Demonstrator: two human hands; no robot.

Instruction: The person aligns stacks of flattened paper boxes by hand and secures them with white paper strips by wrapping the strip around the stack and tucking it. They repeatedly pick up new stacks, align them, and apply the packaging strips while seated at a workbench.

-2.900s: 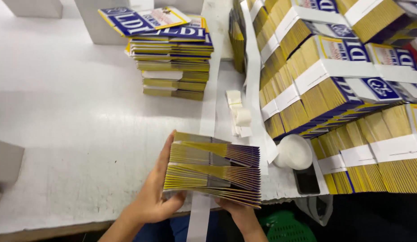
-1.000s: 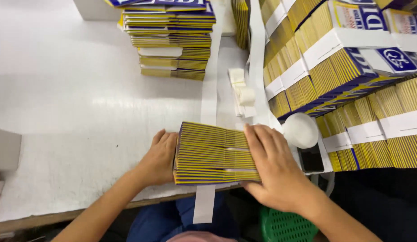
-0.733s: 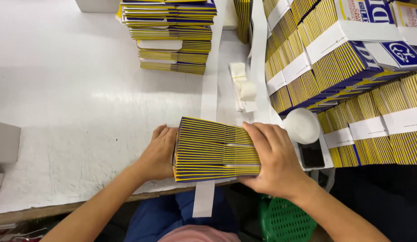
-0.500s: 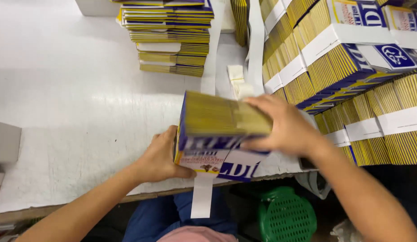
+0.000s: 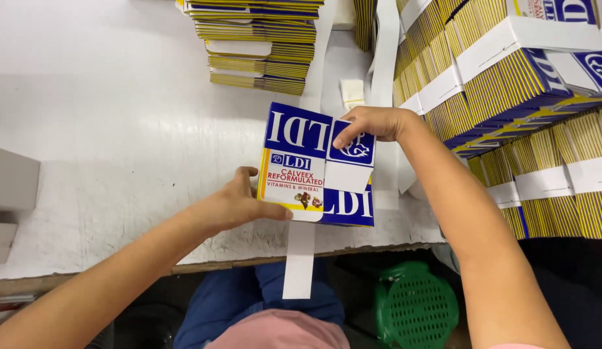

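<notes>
On the white table (image 5: 87, 129), close to its front edge, lies the bundle of flat cartons (image 5: 317, 165) that I work with. Its printed face, blue, white and yellow, is turned up to me. My left hand (image 5: 239, 203) holds the bundle at its left side: the thumb lies over the lower white part of the top carton and the other fingers are curled against the left edge, so this hand is partly closed on the bundle. My right hand (image 5: 375, 123) is at the upper right corner of the bundle, with bent fingers pressing down on the blue part of the top carton; I cannot tell if they go around the edge.

Under the bundle runs a long white paper strip (image 5: 300, 265). It comes out below the bundle and hangs over the table edge, and it goes on behind the bundle too. Behind the bundle stands a stack of loose cartons (image 5: 262, 52), well apart from it. Right of the bundle are many banded bundles (image 5: 508, 71), piled and leaning, each with a white band. Below the bundle, under the table, I see a green basket (image 5: 414, 310).
</notes>
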